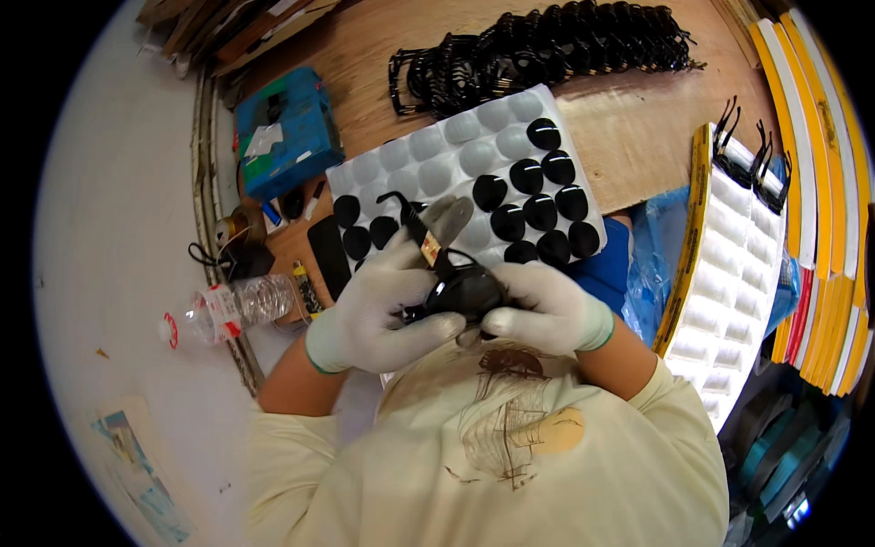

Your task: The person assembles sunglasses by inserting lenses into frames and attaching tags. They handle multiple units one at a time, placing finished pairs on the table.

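Note:
Both my hands wear white gloves with green cuffs and hold one pair of black sunglasses (pixel 463 292) in front of my chest. My left hand (pixel 392 305) grips one side, its thumb against a dark lens; a temple arm sticks up past its fingers. At the other side, my right hand (pixel 547 310) pinches the rim between thumb and fingers. Just beyond lies a white tray (pixel 447 129) of round pockets, partly covered by my left fingers. Several loose dark lenses (pixel 540 211) sit in its pockets, mostly on the right side.
Black eyeglass frames (pixel 538 55) form a long row at the back. On the right, a white compartment tray (pixel 729 273) carries several glasses (pixel 756 173) at its far end, beside stacked yellow-and-white trays (pixel 820 164). A blue box (pixel 290 132) and a clear plastic bottle (pixel 241 308) are on the left.

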The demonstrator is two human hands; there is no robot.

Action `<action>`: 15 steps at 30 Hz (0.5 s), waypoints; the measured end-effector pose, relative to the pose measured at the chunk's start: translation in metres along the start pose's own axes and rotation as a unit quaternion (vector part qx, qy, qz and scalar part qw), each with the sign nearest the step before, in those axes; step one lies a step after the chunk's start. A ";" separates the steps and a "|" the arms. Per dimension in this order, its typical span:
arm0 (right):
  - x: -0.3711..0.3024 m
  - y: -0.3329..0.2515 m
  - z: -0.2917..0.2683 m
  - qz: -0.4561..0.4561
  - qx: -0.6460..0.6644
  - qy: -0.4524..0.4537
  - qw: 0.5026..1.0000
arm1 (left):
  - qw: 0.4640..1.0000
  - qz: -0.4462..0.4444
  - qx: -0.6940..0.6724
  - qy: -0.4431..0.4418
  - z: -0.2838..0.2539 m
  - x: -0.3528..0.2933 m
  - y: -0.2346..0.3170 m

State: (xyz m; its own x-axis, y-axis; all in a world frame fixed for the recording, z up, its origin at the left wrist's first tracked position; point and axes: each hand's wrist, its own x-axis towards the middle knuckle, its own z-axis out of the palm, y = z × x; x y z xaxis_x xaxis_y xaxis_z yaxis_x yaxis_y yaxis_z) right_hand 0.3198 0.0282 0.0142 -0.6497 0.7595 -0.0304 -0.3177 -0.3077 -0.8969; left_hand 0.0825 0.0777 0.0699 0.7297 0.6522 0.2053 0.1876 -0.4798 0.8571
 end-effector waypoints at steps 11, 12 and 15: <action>-0.017 -0.019 -0.215 0.155 -0.646 0.288 0.690 | 0.859 -0.379 0.036 0.342 -0.090 0.132 -0.261; -0.018 -0.005 -0.230 0.171 -0.666 0.270 0.674 | 0.862 -0.414 0.010 0.292 -0.097 0.133 -0.302; -0.010 0.010 -0.236 0.219 -0.684 0.237 0.654 | 0.862 -0.469 -0.030 0.193 -0.105 0.132 -0.356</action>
State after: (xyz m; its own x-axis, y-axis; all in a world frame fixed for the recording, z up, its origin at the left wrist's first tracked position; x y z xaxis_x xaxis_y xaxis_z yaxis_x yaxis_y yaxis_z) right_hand 0.4861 0.1527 -0.0983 -0.0806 0.9623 -0.2598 0.9531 -0.0020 -0.3028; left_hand 0.0431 0.3962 -0.1583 0.0016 0.8885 -0.4589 0.5329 0.3875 0.7522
